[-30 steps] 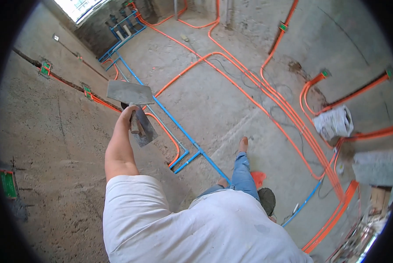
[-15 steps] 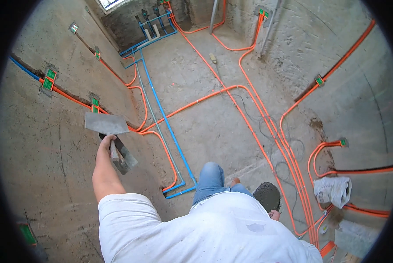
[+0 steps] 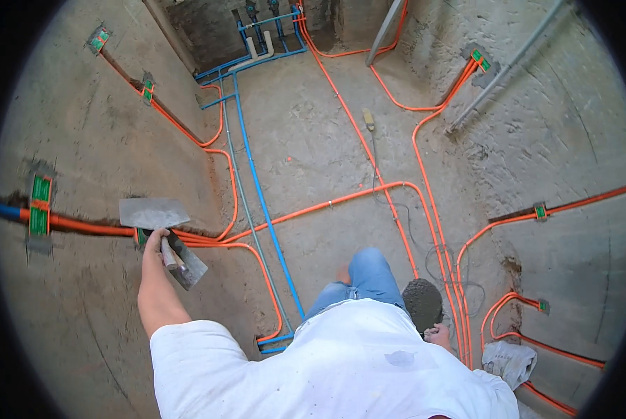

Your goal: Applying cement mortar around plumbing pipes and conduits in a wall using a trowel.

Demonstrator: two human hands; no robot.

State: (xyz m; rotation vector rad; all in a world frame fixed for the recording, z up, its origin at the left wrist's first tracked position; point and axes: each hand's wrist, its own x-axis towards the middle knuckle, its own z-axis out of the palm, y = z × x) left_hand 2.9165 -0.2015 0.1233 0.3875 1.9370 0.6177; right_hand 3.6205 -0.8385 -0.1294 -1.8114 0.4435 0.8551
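My left hand [image 3: 157, 239], arm stretched out toward the left wall, is closed around tools. A flat grey plastering trowel blade [image 3: 153, 211] extends above the fingers. Below it a second metal trowel blade [image 3: 189, 268] with a short handle [image 3: 168, 254] slants down. The upper blade is beside the wall groove, partly over a green electrical box [image 3: 142, 237]. At my right side, my right hand [image 3: 438, 335] is closed at the near edge of a rounded load of wet grey mortar [image 3: 422, 305]; what carries the mortar is hidden beneath it.
Orange conduits [image 3: 341, 198] and blue pipes [image 3: 257, 183] run across the concrete floor. A cable with a pale socket end [image 3: 368, 120] lies there. More green boxes [image 3: 40, 204] sit in wall grooves. A whitish sack [image 3: 510, 362] stands at right; a metal bar [image 3: 508, 66] leans right.
My view has shifted and my body has moved forward along the left wall. My left hand still holds the trowels near the wall; the mortar in my right hand shows more fully.
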